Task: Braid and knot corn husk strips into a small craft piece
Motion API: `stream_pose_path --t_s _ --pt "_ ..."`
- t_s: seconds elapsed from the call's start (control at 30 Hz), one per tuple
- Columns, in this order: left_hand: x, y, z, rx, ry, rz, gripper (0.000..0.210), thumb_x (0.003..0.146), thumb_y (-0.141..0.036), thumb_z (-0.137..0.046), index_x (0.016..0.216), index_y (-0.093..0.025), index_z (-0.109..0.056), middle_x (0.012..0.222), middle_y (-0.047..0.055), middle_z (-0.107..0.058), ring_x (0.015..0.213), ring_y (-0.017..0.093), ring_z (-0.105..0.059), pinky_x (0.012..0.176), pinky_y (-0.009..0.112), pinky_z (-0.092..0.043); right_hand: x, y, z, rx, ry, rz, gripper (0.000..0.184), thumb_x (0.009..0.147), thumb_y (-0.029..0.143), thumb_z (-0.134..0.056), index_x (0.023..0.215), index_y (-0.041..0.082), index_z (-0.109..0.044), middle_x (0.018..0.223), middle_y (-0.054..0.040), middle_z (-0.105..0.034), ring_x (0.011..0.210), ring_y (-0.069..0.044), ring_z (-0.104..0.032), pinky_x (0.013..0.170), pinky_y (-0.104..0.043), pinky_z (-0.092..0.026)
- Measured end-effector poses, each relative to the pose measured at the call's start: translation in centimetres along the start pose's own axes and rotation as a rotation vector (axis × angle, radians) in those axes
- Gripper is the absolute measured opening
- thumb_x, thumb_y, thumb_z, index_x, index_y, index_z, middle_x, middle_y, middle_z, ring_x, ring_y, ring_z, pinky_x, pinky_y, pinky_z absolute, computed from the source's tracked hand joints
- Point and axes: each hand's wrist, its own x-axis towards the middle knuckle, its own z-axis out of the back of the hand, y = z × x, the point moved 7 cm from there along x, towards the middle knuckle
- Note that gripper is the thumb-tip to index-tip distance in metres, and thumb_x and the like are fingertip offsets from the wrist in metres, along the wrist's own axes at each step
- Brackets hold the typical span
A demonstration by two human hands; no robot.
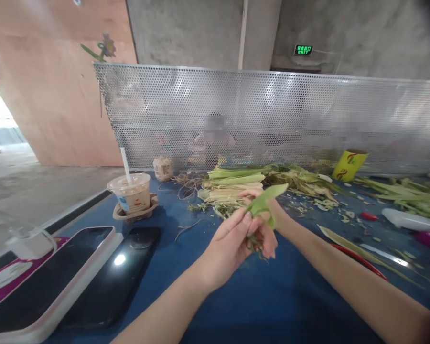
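Note:
My left hand point(232, 243) is closed in front of me, thumb pressed against curled fingers. A folded piece of green corn husk point(270, 192) sticks up from its grip, and thin dark green stems point(257, 246) poke out below. Behind it, my right hand point(272, 212) reaches forward; its visible fingers stretch left at the edge of a stack of pale husk strips point(231, 191). The green piece and my left hand cover much of the right, so contact with the strips is unclear. Small dried green sprigs point(225, 209) lie in front of the stack.
On the left are a lidded drink cup point(131, 191), two phones point(112, 277) point(53, 272) and a charger point(28, 243). Brown twine point(189, 184) lies at the back. To the right are a yellow roll point(349, 165), red-handled scissors point(361, 260) and a white tool point(412, 220). A perforated metal panel point(254, 114) stands behind.

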Motion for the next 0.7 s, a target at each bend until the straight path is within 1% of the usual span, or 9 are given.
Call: stream_pose_path --t_s 0.07,0.13,0.17,0.23,0.33,0.4,0.47,0.6,0.7 --pt "-0.2 0.5 -0.8 -0.04 0.1 0.061 0.026 0.087 -0.033 -0.044 0.066 -0.017 -0.043 0.058 0.004 -0.057 0.057 0.013 -0.049 0.057 0.025 -0.036 0.0 1.8 -2.8 -0.09 0.174 0.099 0.009 0.062 0.017 -0.063 0.065 0.025 -0.065 0.061 0.0002 -0.064 0.066 -0.018 -0.06 0.069 -0.031 -0.047" --pt "-0.6 1.1 -1.1 -0.064 0.162 0.127 0.027 0.084 -0.037 -0.047 0.066 -0.017 -0.043 0.057 0.004 -0.058 0.055 0.013 -0.051 0.053 0.024 -0.036 -0.3 3.6 -6.1 -0.166 0.337 0.205 0.015 0.064 0.014 -0.063 0.072 0.027 -0.066 0.066 0.0007 -0.066 0.071 -0.017 -0.061 0.074 -0.029 -0.047" --pt "-0.8 1.3 -1.1 -0.068 0.164 0.155 0.028 0.083 -0.038 -0.048 0.066 -0.017 -0.043 0.057 0.004 -0.058 0.053 0.013 -0.051 0.051 0.023 -0.035 -0.6 4.3 -7.8 -0.2 0.407 0.255 0.018 0.065 0.013 -0.062 0.074 0.028 -0.066 0.068 0.0011 -0.066 0.072 -0.016 -0.061 0.076 -0.028 -0.047" --pt "-1.2 1.8 -0.7 -0.049 0.121 0.208 0.029 0.082 -0.039 -0.05 0.067 -0.015 -0.046 0.057 0.004 -0.058 0.05 0.011 -0.05 0.049 0.021 -0.036 -1.0 5.1 -10.7 -0.271 0.512 0.345 0.023 0.067 0.009 -0.061 0.076 0.029 -0.066 0.072 0.0015 -0.066 0.075 -0.015 -0.061 0.078 -0.026 -0.046" --pt "-1.6 2.4 -0.2 -0.014 0.079 0.27 0.031 0.08 -0.042 -0.053 0.07 -0.013 -0.053 0.058 0.002 -0.056 0.046 0.008 -0.048 0.049 0.02 -0.036 -1.3 4.5 -13.6 -0.395 0.583 0.422 0.028 0.07 0.002 -0.056 0.078 0.026 -0.067 0.078 -0.0023 -0.067 0.08 -0.016 -0.061 0.077 -0.027 -0.045" --pt "-1.6 2.5 -0.3 -0.012 0.098 0.289 0.034 0.077 -0.045 -0.054 0.068 -0.012 -0.055 0.056 0.0 -0.052 0.045 0.007 -0.047 0.048 0.019 -0.036 -1.3 3.5 -14.4 -0.474 0.604 0.441 0.03 0.072 -0.002 -0.051 0.08 0.022 -0.067 0.079 -0.005 -0.067 0.079 -0.017 -0.061 0.075 -0.028 -0.044" --pt "-1.6 2.4 -0.6 -0.018 0.125 0.298 0.037 0.076 -0.048 -0.055 0.065 -0.013 -0.054 0.054 -0.001 -0.049 0.045 0.007 -0.046 0.047 0.019 -0.035 -1.4 2.4 -14.6 -0.53 0.634 0.454 0.028 0.074 -0.002 -0.05 0.084 0.019 -0.066 0.082 -0.0054 -0.067 0.079 -0.016 -0.061 0.073 -0.028 -0.045" --pt "-1.4 2.4 -0.9 0.001 0.132 0.332 0.037 0.075 -0.05 -0.054 0.065 -0.014 -0.053 0.056 -0.001 -0.048 0.045 0.008 -0.046 0.047 0.02 -0.033 -1.6 1.0 -14.6 -0.614 0.685 0.473 0.012 0.081 0.012 -0.055 0.09 0.013 -0.061 0.091 -0.0043 -0.063 0.088 -0.017 -0.058 0.079 -0.035 -0.046" --pt "-1.4 2.3 -1.1 0.013 0.157 0.335 0.039 0.076 -0.05 -0.053 0.067 -0.012 -0.055 0.056 0.0 -0.048 0.045 0.009 -0.047 0.046 0.021 -0.033 -1.5 0.6 -14.5 -0.673 0.675 0.479 0.012 0.084 0.02 -0.053 0.091 0.013 -0.059 0.095 -0.0046 -0.06 0.093 -0.018 -0.055 0.082 -0.039 -0.044"
